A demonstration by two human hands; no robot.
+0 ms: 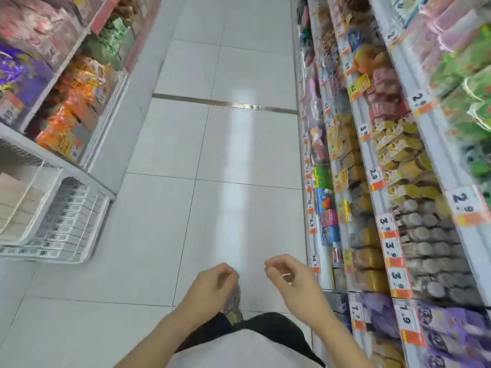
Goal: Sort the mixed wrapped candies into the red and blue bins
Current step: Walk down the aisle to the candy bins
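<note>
I look down a shop aisle. My left hand (212, 285) hangs low in the middle with its fingers loosely curled and holds nothing. Beside it, a little to the right, my right hand (289, 277) has loosely curled fingers too, and nothing shows between them. Wrapped sweets in orange packs (71, 115) and purple packs (18, 73) fill the left shelves. No red or blue bin is in view. The picture is blurred by motion.
White floor tiles (212, 155) run ahead between the two shelf rows. A white wire basket rack (66, 224) juts out at the lower left. Packed shelves with price tags (393, 245) line the right side. My shoe (233, 309) shows under the left hand.
</note>
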